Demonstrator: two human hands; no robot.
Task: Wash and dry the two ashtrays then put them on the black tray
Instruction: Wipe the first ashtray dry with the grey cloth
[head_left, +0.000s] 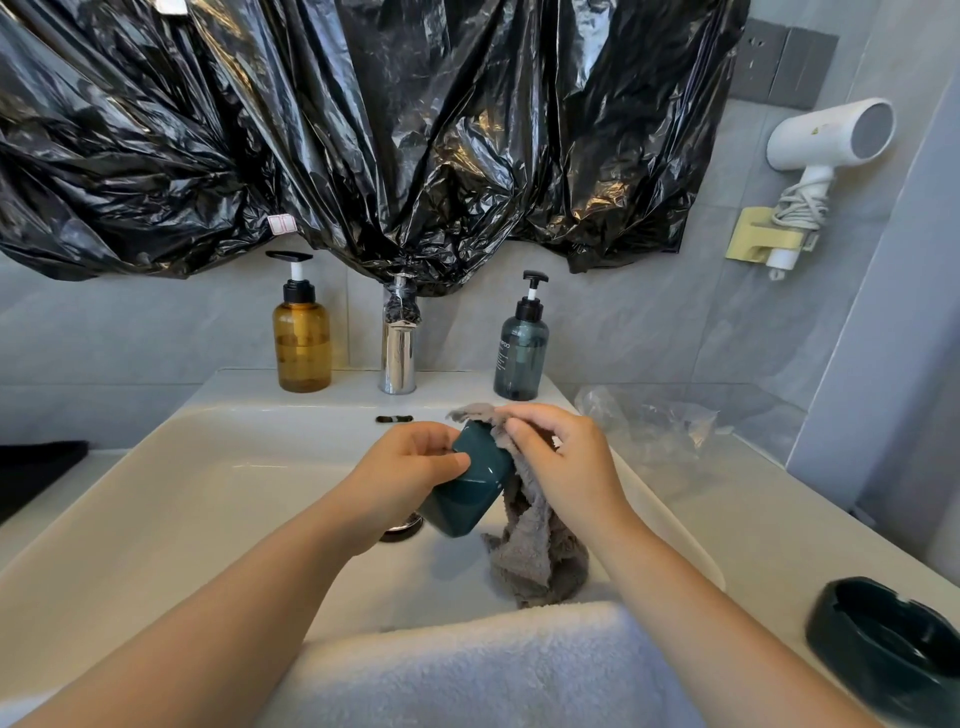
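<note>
Over the white sink (208, 499), my left hand (410, 462) grips a dark teal square ashtray (470, 486), tilted on its side. My right hand (563, 457) presses a grey cloth (535, 551) against the ashtray's upper right edge; the cloth hangs down into the basin. A second dark teal ashtray (883, 642) rests on the counter at the lower right. A black tray (36, 475) shows at the left edge, partly cut off.
A chrome tap (398, 353) stands behind the basin between an amber pump bottle (303, 338) and a teal pump bottle (521, 353). A white towel (467, 670) drapes over the sink's front rim. Crumpled clear plastic (654, 426) lies on the right counter. A hairdryer (826, 140) hangs on the wall.
</note>
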